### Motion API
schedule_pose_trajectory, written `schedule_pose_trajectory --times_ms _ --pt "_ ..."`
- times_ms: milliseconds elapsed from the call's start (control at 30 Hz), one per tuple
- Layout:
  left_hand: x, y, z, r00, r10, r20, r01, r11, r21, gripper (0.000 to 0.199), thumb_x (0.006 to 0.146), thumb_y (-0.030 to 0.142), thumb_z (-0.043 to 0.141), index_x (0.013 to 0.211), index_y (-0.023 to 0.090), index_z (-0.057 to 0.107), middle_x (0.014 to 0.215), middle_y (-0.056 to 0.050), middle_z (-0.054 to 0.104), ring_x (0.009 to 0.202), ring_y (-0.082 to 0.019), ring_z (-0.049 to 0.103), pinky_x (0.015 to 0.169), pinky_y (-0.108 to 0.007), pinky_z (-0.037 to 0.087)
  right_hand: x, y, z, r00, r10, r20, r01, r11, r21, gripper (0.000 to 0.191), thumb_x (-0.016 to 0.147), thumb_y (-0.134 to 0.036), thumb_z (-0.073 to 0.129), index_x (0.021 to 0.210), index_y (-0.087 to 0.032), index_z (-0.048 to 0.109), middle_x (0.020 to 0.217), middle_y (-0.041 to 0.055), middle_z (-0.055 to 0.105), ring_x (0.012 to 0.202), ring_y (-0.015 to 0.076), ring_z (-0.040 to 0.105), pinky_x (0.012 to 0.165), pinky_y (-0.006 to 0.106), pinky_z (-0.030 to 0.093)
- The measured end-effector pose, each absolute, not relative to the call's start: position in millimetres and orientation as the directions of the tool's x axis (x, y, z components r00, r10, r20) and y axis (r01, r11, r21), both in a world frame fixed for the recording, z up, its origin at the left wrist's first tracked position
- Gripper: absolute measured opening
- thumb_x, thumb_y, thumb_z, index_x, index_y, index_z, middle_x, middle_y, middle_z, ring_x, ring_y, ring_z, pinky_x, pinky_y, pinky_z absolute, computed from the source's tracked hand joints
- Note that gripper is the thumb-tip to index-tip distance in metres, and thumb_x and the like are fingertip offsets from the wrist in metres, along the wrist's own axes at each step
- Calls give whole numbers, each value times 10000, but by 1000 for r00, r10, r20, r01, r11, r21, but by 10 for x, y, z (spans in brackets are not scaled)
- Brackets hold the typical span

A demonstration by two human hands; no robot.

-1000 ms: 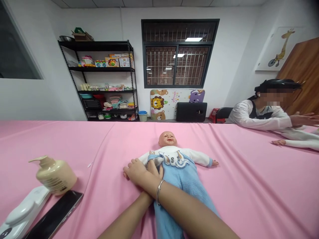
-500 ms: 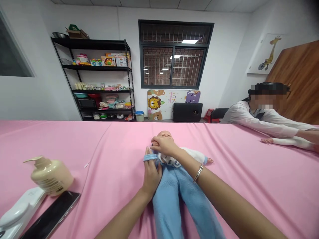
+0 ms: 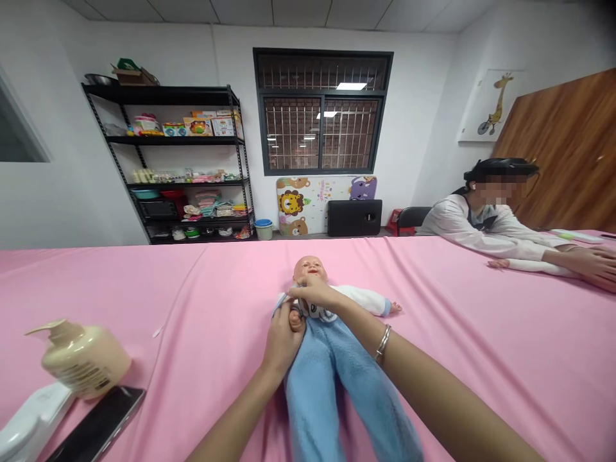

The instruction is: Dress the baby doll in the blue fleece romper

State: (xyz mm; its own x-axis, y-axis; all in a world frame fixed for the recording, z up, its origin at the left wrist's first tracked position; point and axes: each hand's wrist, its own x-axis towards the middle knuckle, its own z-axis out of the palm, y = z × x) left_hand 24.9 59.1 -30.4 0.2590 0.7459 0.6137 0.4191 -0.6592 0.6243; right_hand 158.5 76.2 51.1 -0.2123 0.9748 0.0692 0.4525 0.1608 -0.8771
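A baby doll [image 3: 315,359] lies on its back, its head away from me, in fuzzy blue trousers and a white top [image 3: 359,298] with blue cuffs. At its side on the left, my left hand [image 3: 282,340] is closed around the doll's hand [image 3: 296,320], which shows beside my thumb. My right hand [image 3: 315,292] reaches across the doll's chest, just below the chin. Its fingers pinch the blue-edged sleeve [image 3: 280,301] above my left hand. The doll's other arm is stretched out to the right, in its sleeve. My right fingers partly hide the sleeve's opening.
Pink cloth [image 3: 216,359] covers the table. To the left are a cream pump bottle [image 3: 86,359], a black phone [image 3: 99,427] and a white device [image 3: 31,423]. Across on the right, a person [image 3: 476,218] leans over the table, hands on another doll [image 3: 543,265].
The cuff that circled my left fingers is now up by my right fingertips. The doll's hand has come down into my left hand. My right hand has uncovered the doll's face.
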Motion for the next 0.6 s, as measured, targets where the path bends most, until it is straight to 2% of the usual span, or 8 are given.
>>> schedule_pose_trajectory --times_ms 100,233,300,367,433,500,533,600 --pt "236 544 -268 321 706 631 323 -708 628 281 778 134 474 1048 200 512 1091 -71 562 1062 -214 515 922 -377 421 1505 897 484 -87 996 6 304 32 -952 286 766 -252 556 523 -159 436 410 -49 419 380 70 400 404 186 264" --pt "241 446 -278 369 601 709 183 -795 578 229 758 148 503 981 190 532 1055 -80 572 1043 -208 529 919 -351 426 1287 1083 518 -172 983 -61 32 -56 -998 105 701 -160 616 732 -143 517 557 -17 555 500 76 511 482 163 359" --pt "224 446 -272 314 619 720 132 -779 613 207 750 170 528 957 180 543 1014 -81 585 1003 -207 546 904 -348 433 1245 1183 469 -137 990 -42 44 -36 -998 219 669 -172 652 853 -142 538 616 2 593 562 105 556 525 187 401" --pt "167 522 -234 127 721 681 44 -690 722 163 749 214 546 905 168 558 957 -72 596 934 -197 567 853 -337 455 1293 1271 352 41 997 68 181 60 -982 269 631 -176 674 871 -139 559 654 14 607 597 126 566 560 214 420" --pt "68 677 -180 -190 836 514 -147 -542 827 135 736 275 558 805 161 543 857 -43 584 818 -173 578 733 -305 486 1404 1321 197 224 954 198 291 129 -948 225 641 -189 646 846 -142 565 745 32 622 690 144 577 635 238 436" --pt "-56 877 -149 -446 875 190 -388 -380 839 185 700 320 576 707 167 472 728 9 519 676 -138 554 584 -259 476 1515 1320 58 337 906 256 307 152 -939 175 676 -216 594 830 -148 546 821 42 625 790 162 580 714 255 436" --pt "-120 979 -157 -467 883 46 -459 -286 841 204 686 322 586 697 171 448 673 32 478 615 -124 531 534 -245 459 1555 1303 9 355 894 274 315 161 -935 156 695 -244 572 814 -150 537 802 41 625 786 167 583 715 261 436" --pt "-241 1165 -224 -469 879 -82 -465 -167 869 189 702 317 565 711 172 443 636 45 454 569 -114 514 515 -243 450 1599 1245 -23 332 897 293 329 181 -927 162 728 -317 541 747 -157 528 681 27 608 689 173 582 658 269 434"
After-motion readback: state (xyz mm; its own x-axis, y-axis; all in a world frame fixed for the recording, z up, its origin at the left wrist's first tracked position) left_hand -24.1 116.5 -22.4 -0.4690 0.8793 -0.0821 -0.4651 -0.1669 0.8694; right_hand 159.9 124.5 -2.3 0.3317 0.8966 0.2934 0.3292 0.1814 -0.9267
